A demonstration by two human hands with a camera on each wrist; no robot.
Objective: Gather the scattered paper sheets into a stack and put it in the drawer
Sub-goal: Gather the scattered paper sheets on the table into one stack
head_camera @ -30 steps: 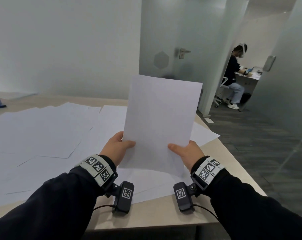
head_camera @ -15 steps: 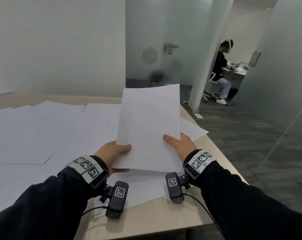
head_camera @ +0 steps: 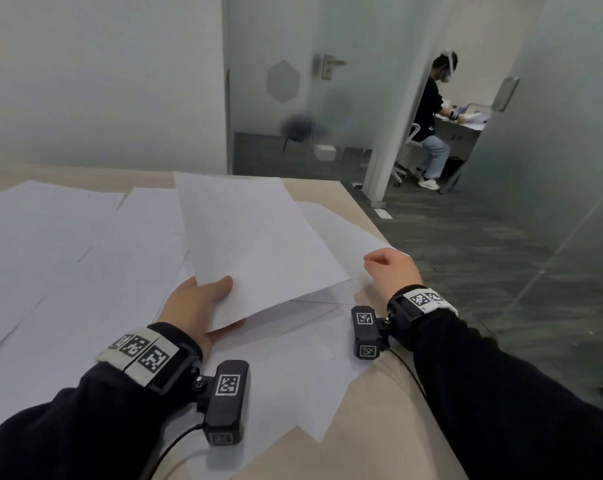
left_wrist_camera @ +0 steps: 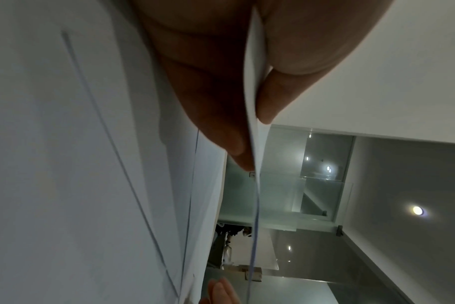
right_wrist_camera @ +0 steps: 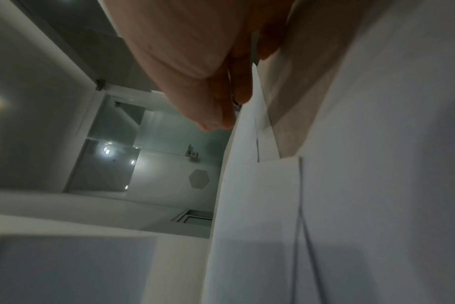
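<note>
Held sheets (head_camera: pixel 255 244) of white paper hang tilted just above the table, gripped at their near left corner by my left hand (head_camera: pixel 217 306), thumb on top. In the left wrist view the sheets (left_wrist_camera: pixel 251 98) run edge-on between the thumb and fingers of my left hand (left_wrist_camera: pixel 252 127). My right hand (head_camera: pixel 385 263) is off those sheets, at the table's right edge, fingers curled on the corner of a loose sheet (head_camera: pixel 341 233). The right wrist view shows that sheet (right_wrist_camera: pixel 247 164) pinched by my right hand (right_wrist_camera: pixel 244 86). Several scattered sheets (head_camera: pixel 68 254) cover the table. No drawer is in view.
The beige table (head_camera: pixel 379 410) ends just right of my right hand, with grey carpet (head_camera: pixel 466 254) beyond it. A frosted glass door (head_camera: pixel 293 81) and partitions stand behind. A person (head_camera: pixel 428 126) sits at a far desk.
My right hand has let go of the held sheets and moved right to the loose sheet at the table's edge. My left hand has lowered and tilted the sheets toward the table.
</note>
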